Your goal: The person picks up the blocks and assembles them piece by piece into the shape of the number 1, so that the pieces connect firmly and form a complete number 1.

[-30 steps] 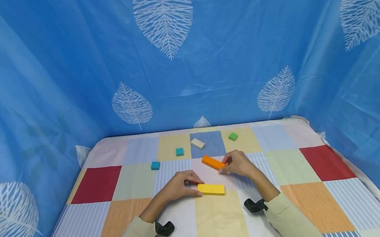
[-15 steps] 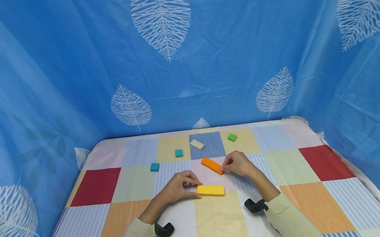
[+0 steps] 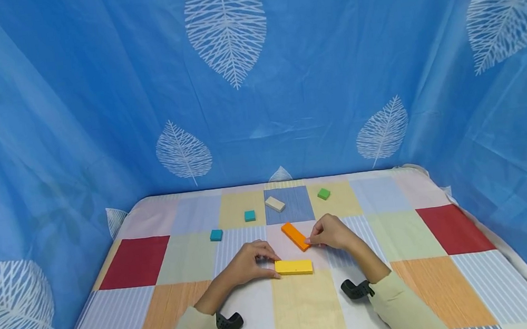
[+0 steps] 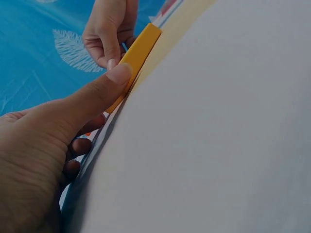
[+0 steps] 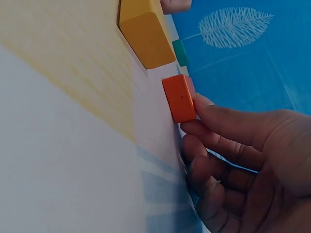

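Note:
A long yellow block (image 3: 294, 267) lies flat on the patchwork cloth, its length running left to right. My left hand (image 3: 253, 262) holds its left end, thumb on the near side and a finger on the far side. Just beyond it is an orange block (image 3: 295, 236), slanting from far left to near right. The thumb and index finger of my right hand (image 3: 329, 231) pinch its near end, with the other fingers curled beneath. In the right wrist view the orange block's end face (image 5: 179, 99) sits close to the yellow block's end (image 5: 146, 39), a gap between them.
Farther back lie two teal blocks (image 3: 216, 235), a cream block (image 3: 275, 204) and a small green block (image 3: 324, 194). The patchwork cloth (image 3: 418, 234) covers the table. Blue curtain (image 3: 294, 87) with white leaf prints hangs behind and at both sides.
The orange block has turned, its near end swinging toward me and the yellow block, with my right hand following. My left hand and the yellow block stay about where they were.

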{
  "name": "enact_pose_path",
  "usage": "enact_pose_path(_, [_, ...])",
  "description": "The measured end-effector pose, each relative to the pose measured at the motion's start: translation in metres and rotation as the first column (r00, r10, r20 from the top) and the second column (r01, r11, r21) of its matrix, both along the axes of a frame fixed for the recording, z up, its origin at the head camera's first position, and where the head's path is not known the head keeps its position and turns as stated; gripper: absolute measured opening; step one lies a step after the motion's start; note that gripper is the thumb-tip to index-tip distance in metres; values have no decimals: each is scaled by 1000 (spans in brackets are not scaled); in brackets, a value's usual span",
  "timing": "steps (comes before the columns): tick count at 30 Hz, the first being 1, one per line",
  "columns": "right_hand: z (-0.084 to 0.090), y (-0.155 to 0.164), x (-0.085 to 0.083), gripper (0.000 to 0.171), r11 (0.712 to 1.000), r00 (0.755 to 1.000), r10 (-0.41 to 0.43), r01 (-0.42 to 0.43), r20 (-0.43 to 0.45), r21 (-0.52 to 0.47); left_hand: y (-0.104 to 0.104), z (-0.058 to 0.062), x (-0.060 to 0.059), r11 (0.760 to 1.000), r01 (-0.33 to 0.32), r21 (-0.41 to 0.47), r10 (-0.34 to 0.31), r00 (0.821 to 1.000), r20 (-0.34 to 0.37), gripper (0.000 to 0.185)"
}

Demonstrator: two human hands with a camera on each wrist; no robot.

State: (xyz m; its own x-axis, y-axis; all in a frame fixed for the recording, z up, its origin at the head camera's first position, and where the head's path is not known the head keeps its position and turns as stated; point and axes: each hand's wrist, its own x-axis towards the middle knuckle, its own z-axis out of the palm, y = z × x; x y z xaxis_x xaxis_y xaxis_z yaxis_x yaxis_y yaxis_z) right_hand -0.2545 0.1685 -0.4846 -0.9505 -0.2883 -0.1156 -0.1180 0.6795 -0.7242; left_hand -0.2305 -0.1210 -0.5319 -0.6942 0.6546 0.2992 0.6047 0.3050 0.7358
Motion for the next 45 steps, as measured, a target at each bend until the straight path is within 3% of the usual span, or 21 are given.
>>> enact_pose_path(7, [4, 0, -1, 19, 999, 999, 36, -36, 15, -20, 1, 3, -2, 1000, -5, 2, 5, 1000, -12, 29])
enact_pose_path(15, [-1, 0, 3, 18, 991, 993, 108, -105, 37, -84, 1, 1, 2, 1000, -16, 0, 16, 999, 31, 29])
enact_pose_path(25, [-3, -2, 3, 20, 987, 991, 133, -129, 32, -100, 0, 2, 3, 999, -34, -9, 34, 999, 27, 29])
enact_pose_path(30, [-4, 2, 1, 20, 988, 995, 86, -78, 54, -130, 2, 1, 4, 1000, -30, -9, 31, 999, 35, 29])
enact_pose_path(33, [-3, 4, -1, 13, 983, 998, 26, -16, 55, -186, 3, 0, 5, 999, -32, -10, 33, 999, 33, 29])
enact_pose_path(36, [-2, 5, -6, 17, 971, 999, -6, 13, 32, -239, 4, 1, 5, 999, -38, -13, 38, 999, 31, 29])
enact_pose_path(45, [-6, -3, -27, 30, 966, 998, 44, -31, 44, -255, 3, 0, 3, 999, -35, -19, 36, 999, 37, 29])
